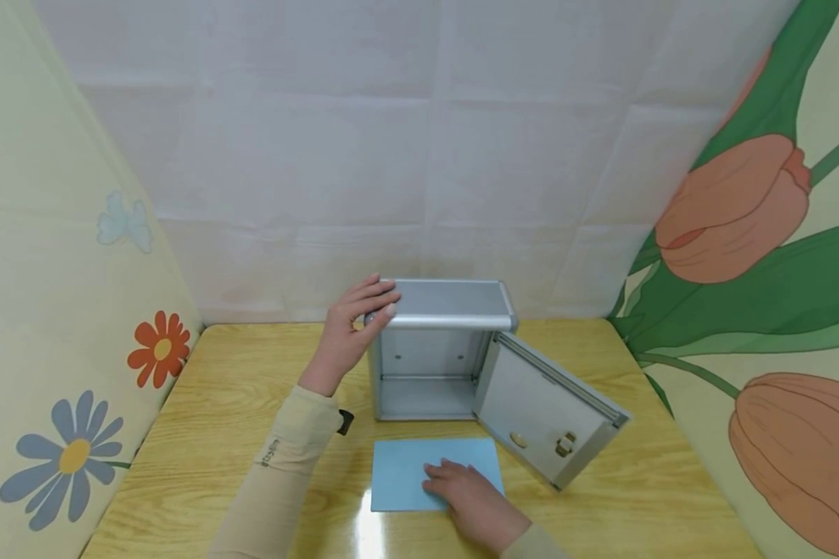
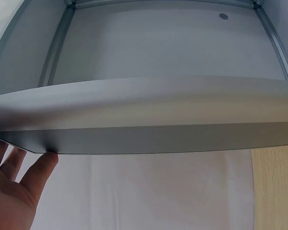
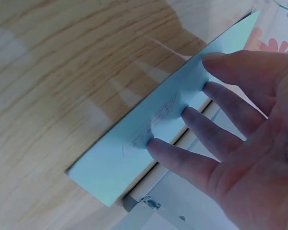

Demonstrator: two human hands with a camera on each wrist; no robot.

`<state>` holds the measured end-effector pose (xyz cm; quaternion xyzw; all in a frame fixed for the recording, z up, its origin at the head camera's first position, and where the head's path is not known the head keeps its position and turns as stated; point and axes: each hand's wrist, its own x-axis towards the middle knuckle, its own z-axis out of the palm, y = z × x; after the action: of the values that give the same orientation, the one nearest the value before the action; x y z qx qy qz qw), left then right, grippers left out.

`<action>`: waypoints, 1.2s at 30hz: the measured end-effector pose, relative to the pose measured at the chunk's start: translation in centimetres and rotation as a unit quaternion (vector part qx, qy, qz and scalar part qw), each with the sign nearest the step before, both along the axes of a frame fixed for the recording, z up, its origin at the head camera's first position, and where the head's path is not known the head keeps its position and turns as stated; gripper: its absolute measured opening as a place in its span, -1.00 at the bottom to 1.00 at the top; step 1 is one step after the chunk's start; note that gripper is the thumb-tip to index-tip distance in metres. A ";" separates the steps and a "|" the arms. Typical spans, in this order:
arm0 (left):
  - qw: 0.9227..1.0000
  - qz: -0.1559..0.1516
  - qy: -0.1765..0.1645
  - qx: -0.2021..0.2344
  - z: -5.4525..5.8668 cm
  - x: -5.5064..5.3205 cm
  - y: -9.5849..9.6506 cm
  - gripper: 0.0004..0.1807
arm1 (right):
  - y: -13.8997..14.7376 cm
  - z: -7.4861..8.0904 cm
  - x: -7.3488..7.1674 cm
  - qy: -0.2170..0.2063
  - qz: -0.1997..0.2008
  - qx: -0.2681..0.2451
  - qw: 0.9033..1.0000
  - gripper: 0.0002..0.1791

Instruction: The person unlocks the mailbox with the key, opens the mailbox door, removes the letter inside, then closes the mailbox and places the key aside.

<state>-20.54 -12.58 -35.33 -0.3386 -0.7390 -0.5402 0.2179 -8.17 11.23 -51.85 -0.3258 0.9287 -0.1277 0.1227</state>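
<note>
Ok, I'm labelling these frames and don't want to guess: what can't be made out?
Head view: the outer face of the open door, turned away from the camera.
Head view: the part of the blue paper covered by the right hand.
Right wrist view: the wording of the faint print, too small and blurred.
Left wrist view: the rest of the left hand, cut off by the left and bottom edges.

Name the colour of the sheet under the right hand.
The sheet is light blue, shown best in the head view.
</note>
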 end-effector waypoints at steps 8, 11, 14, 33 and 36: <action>1.000 0.004 0.001 0.004 0.0 0.0 -0.1 -0.70 | -0.1 -0.2 -0.6 0.028 -0.003 -0.006 1.000 -0.54; 1.000 0.005 0.002 0.004 0.0 0.0 -0.1 -0.70 | -0.2 -0.1 -0.9 0.031 -0.004 -0.007 0.999 -0.56; 1.000 0.003 0.005 0.004 0.0 0.0 0.0 -0.69 | -0.3 -0.1 -1.1 0.030 -0.006 -0.010 0.999 -0.60; 1.000 0.000 -0.001 0.003 -0.1 -0.1 0.0 -0.69 | -0.6 -0.1 -1.4 0.038 -0.024 -0.018 0.999 -0.55; 1.000 0.000 -0.001 0.001 -0.1 -0.1 0.0 -0.69 | -0.6 -0.1 -1.5 0.039 -0.014 -0.019 0.999 -0.54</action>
<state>-20.60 -12.59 -35.43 -0.3381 -0.7385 -0.5411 0.2178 -9.63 10.68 -51.94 -0.3198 0.9346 -0.1345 0.0786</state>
